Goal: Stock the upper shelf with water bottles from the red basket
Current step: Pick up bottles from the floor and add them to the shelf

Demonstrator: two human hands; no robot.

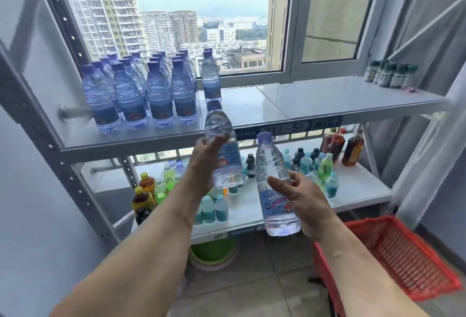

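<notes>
My left hand (pixel 204 165) grips a clear water bottle (pixel 224 150) with a purple cap, lifted to the front edge of the upper shelf (pixel 315 104). My right hand (pixel 302 200) holds a second water bottle (pixel 274 185) upright, lower down in front of the lower shelf. Several rows of the same water bottles (pixel 141 92) stand on the left part of the upper shelf, and one more bottle (pixel 211 77) stands alone just right of them. The red basket (pixel 403 253) sits on the floor at the lower right, and what I see of its inside holds no bottles.
Small dark-capped bottles (pixel 389 74) stand at the upper shelf's far right. The lower shelf (pixel 358 188) carries several small coloured drink bottles and brown bottles. A green bucket (pixel 214 251) stands under it. Metal shelf posts frame both sides; a window is behind.
</notes>
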